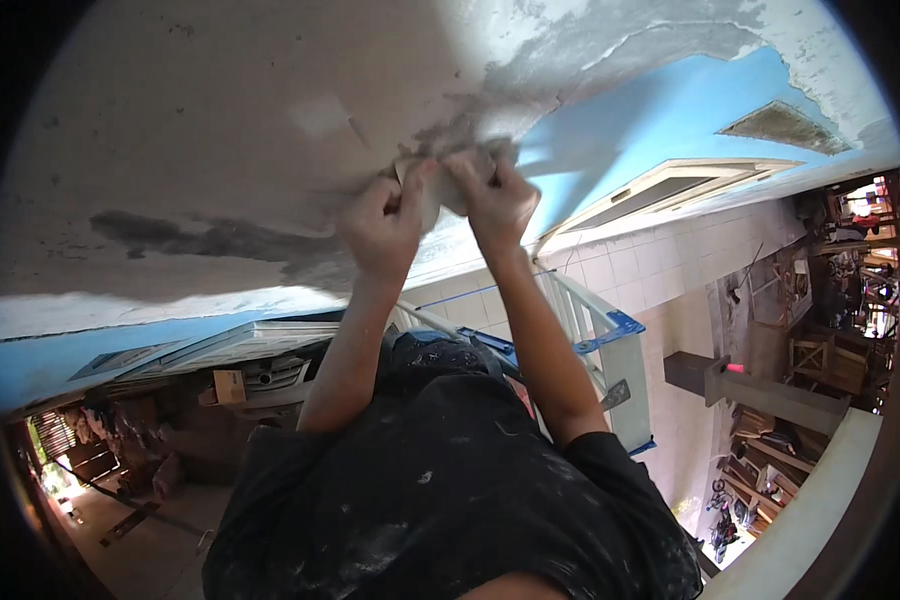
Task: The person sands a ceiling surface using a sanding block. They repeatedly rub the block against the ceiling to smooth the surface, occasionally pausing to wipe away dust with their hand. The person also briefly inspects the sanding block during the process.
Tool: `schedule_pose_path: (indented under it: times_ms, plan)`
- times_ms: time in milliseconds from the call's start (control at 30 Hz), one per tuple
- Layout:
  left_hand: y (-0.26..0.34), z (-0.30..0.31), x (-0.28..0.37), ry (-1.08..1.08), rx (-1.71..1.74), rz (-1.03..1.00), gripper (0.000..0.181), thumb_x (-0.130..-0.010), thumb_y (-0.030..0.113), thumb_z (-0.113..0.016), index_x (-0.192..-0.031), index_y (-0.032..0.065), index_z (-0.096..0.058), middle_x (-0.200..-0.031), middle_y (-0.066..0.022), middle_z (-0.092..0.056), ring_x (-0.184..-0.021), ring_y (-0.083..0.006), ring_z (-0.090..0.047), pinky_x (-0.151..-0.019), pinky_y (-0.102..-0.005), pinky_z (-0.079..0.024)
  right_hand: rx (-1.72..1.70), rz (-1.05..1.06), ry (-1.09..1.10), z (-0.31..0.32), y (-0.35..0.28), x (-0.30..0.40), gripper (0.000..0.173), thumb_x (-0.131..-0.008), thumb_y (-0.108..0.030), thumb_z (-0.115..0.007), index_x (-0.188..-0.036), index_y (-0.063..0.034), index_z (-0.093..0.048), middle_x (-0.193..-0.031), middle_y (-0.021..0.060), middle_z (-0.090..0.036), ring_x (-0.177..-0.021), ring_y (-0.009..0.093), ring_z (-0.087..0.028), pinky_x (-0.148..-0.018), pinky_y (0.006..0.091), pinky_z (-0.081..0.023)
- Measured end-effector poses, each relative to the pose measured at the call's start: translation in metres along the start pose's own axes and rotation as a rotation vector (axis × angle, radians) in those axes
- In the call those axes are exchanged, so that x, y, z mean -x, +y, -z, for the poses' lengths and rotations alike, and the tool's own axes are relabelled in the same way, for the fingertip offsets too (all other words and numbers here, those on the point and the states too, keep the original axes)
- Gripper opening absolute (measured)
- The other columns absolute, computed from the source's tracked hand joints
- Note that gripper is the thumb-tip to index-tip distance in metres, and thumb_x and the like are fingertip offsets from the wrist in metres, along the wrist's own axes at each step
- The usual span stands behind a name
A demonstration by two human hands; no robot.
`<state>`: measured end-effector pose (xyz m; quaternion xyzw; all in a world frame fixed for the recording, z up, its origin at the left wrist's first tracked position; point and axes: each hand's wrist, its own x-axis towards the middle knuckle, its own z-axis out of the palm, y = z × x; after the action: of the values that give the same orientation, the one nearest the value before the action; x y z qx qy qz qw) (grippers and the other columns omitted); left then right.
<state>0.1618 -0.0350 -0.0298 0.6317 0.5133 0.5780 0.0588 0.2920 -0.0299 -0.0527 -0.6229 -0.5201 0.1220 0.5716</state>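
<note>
My left hand (382, 221) and my right hand (501, 196) are raised close together at the grey plastered surface (270, 112). Between them is a pale thin sheet (442, 191), pinched by the thumbs and fingers of both. It bends between the hands; whether it is sandpaper or a flexible plastic piece I cannot tell. A dark damp-looking patch (217, 236) spreads over the plaster on the left, and a rough grey patch (465, 127) shows just beyond my fingers.
Below my arms stands a stepladder (622, 390) with blue fittings. Blue-painted wall (645, 105) borders the plaster around a framed opening (652, 191). A car front (277, 379) and a cardboard box (229, 387) are lower left. Wooden furniture (825, 364) and a ledge (802, 517) lie right.
</note>
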Motion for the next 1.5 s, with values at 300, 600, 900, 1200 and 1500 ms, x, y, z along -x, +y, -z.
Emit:
schedule_pose_path:
  times_ms: [300,600,900,1200,1500]
  plan:
    - [0.01,0.007,-0.015,0.036,0.053,0.031,0.038,-0.078,0.019,-0.081,-0.055,0.0077,-0.053,-0.046,-0.0032,-0.048,-0.038,-0.0102,-0.04,-0.039,-0.0274,-0.031,0.01,0.074,0.038,0.001,-0.016,-0.013,0.031,-0.073,-0.023,-0.085,-0.081,0.0029,-0.071,-0.053,0.0061,-0.058,-0.05,0.004,-0.046,-0.045,0.0231,-0.041]
    - [0.02,0.012,-0.024,0.032,0.157,0.074,0.04,-0.083,0.015,-0.076,-0.054,0.0064,-0.05,-0.045,0.0028,-0.042,-0.043,-0.0025,-0.036,-0.041,-0.0224,-0.028,-0.139,-0.056,0.013,0.001,-0.024,-0.006,0.037,-0.072,-0.028,-0.085,-0.071,0.0036,-0.066,-0.057,0.0054,-0.058,-0.053,0.006,-0.047,-0.045,0.0254,-0.041]
    - [0.009,0.012,-0.015,0.054,0.036,0.007,0.038,-0.078,0.018,-0.08,-0.055,0.0069,-0.053,-0.044,-0.0031,-0.044,-0.036,-0.0122,-0.036,-0.038,-0.028,-0.029,-0.063,-0.065,-0.017,0.004,-0.037,-0.009,0.028,-0.077,-0.022,-0.082,-0.073,0.0032,-0.07,-0.056,0.0003,-0.058,-0.052,0.003,-0.046,-0.045,0.0233,-0.04]
    - [0.009,0.005,-0.014,0.056,0.077,-0.028,0.041,-0.079,0.019,-0.08,-0.054,0.0075,-0.05,-0.042,-0.0013,-0.042,-0.038,-0.007,-0.035,-0.038,-0.0274,-0.029,-0.192,-0.195,-0.016,0.004,-0.031,-0.008,0.035,-0.077,-0.027,-0.081,-0.081,0.0069,-0.071,-0.069,0.0081,-0.069,-0.061,0.008,-0.059,-0.055,0.0246,-0.049]
    - [0.006,0.001,-0.006,0.045,0.098,-0.004,0.04,-0.078,0.018,-0.08,-0.054,0.0056,-0.051,-0.043,-0.0019,-0.043,-0.039,-0.0074,-0.033,-0.038,-0.0273,-0.028,-0.065,-0.173,-0.024,0.004,-0.016,-0.005,0.034,-0.076,-0.026,-0.082,-0.079,0.0059,-0.071,-0.063,0.0071,-0.066,-0.057,0.007,-0.055,-0.051,0.0246,-0.045]
